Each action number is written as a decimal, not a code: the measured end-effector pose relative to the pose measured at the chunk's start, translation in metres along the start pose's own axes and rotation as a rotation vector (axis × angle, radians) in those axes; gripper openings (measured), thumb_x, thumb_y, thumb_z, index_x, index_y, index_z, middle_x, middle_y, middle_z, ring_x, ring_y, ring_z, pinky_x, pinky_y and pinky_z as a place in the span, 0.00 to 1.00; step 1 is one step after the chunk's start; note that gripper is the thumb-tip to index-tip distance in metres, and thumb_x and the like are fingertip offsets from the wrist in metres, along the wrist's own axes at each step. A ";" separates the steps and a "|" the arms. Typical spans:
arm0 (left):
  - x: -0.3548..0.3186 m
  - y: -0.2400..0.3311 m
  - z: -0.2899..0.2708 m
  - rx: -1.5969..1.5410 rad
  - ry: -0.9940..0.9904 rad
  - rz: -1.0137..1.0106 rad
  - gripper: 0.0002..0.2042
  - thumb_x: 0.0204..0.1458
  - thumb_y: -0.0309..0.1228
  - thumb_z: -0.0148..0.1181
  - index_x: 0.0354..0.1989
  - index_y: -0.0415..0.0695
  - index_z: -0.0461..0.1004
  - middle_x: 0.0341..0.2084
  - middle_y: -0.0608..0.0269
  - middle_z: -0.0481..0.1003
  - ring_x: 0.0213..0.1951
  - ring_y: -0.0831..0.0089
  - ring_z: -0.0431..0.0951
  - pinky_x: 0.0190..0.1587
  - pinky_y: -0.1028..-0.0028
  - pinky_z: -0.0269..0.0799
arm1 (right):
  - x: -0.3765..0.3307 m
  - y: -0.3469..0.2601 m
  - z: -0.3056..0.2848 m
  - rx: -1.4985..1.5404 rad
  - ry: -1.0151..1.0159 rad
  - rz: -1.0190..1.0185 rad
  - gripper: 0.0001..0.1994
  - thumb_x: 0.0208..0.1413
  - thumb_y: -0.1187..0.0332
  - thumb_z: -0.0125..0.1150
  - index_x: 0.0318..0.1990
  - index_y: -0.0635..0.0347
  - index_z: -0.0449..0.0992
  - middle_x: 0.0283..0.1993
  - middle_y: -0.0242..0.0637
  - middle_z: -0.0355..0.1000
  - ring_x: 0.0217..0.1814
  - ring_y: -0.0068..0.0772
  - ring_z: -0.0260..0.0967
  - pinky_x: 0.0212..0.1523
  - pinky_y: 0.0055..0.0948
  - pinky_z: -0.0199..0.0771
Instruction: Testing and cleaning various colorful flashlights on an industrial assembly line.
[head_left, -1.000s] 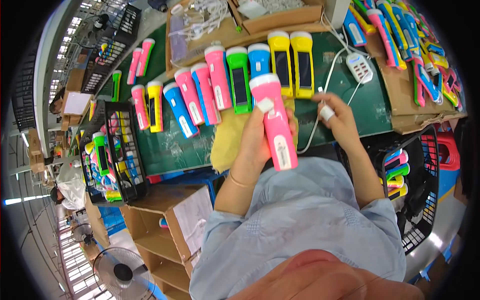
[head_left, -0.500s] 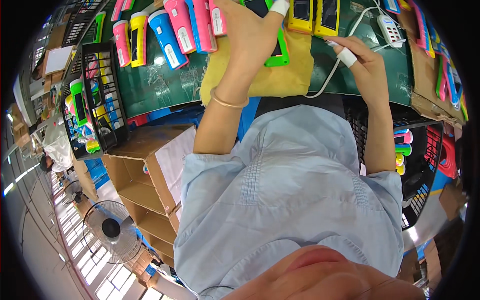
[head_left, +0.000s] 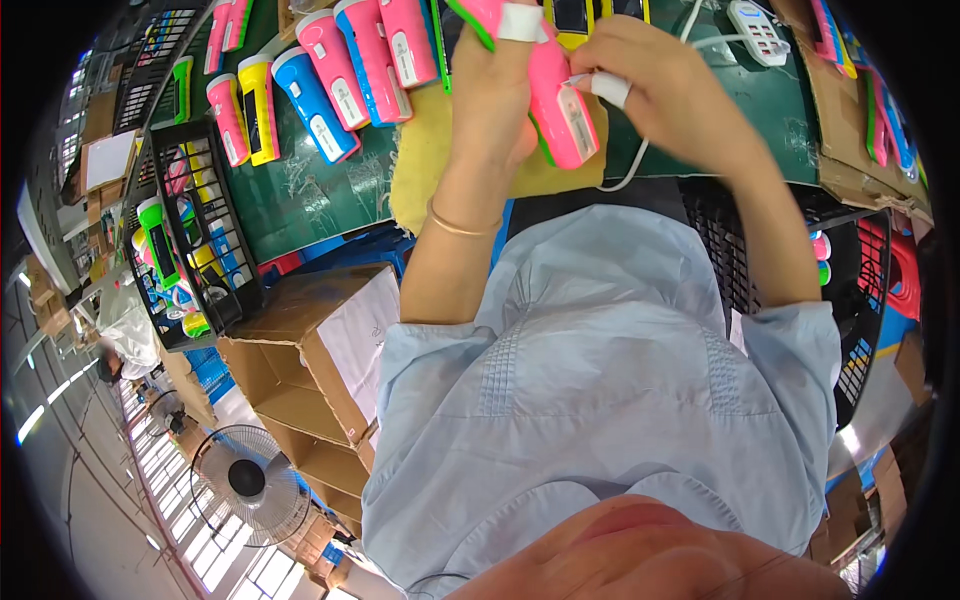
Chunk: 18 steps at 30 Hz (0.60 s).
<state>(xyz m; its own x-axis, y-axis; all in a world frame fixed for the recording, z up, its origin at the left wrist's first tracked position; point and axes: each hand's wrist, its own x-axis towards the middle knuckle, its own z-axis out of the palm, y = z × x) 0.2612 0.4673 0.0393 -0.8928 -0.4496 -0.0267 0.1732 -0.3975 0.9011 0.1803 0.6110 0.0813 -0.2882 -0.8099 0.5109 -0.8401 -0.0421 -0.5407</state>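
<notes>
My left hand point(head_left: 488, 105) is closed around a pink and green flashlight point(head_left: 562, 115), held over a yellow cloth point(head_left: 418, 165) with its pink, labelled side up. White tape wraps its thumb. My right hand point(head_left: 668, 88) has come up against the flashlight's right side, fingers pinched together and a taped finger at the casing. Something small and pale shows at those fingertips, too small to name. A white cable point(head_left: 640, 158) runs close by that hand. Beyond the hands lie yellow flashlights point(head_left: 572, 18) with dark panels, partly hidden.
Pink, blue and yellow flashlights point(head_left: 312, 105) lie in a row on the green table point(head_left: 300, 200). A white multi-port charger point(head_left: 758, 32) sits at the far right. Black baskets point(head_left: 205, 215) flank the table, the left one holding flashlights. Below stands a cardboard shelf point(head_left: 300, 340); a fan point(head_left: 245, 480) is at lower left.
The flashlight in my left hand has turned from its dark panel side to its pink labelled side. My right hand has moved left, from the table to the flashlight. The whole view has shifted slightly.
</notes>
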 end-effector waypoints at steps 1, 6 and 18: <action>-0.010 0.007 0.014 -0.122 0.000 -0.012 0.19 0.55 0.47 0.50 0.43 0.42 0.65 0.29 0.63 0.69 0.29 0.75 0.70 0.30 0.76 0.70 | 0.001 0.007 -0.014 0.252 -0.170 0.100 0.04 0.47 0.76 0.58 0.31 0.65 0.71 0.28 0.37 0.66 0.31 0.35 0.64 0.32 0.27 0.64; -0.007 0.003 0.004 -0.194 -0.196 0.058 0.36 0.46 0.66 0.42 0.46 0.40 0.62 0.31 0.58 0.71 0.33 0.65 0.73 0.39 0.61 0.72 | -0.020 -0.014 -0.012 0.457 -0.171 0.075 0.07 0.46 0.74 0.59 0.34 0.63 0.71 0.31 0.38 0.67 0.34 0.36 0.67 0.36 0.28 0.66; -0.005 0.012 -0.001 -0.824 -0.296 -0.002 0.26 0.55 0.53 0.45 0.50 0.41 0.61 0.30 0.65 0.64 0.29 0.73 0.65 0.32 0.75 0.65 | -0.054 -0.026 0.016 0.146 0.073 -0.545 0.12 0.32 0.75 0.64 0.30 0.66 0.73 0.24 0.34 0.60 0.26 0.33 0.62 0.23 0.30 0.62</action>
<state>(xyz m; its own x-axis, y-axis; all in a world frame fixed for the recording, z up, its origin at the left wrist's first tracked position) 0.2682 0.4642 0.0502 -0.9448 -0.2680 0.1885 0.3152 -0.9008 0.2988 0.2247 0.6467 0.0572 0.1338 -0.6061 0.7840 -0.8054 -0.5275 -0.2703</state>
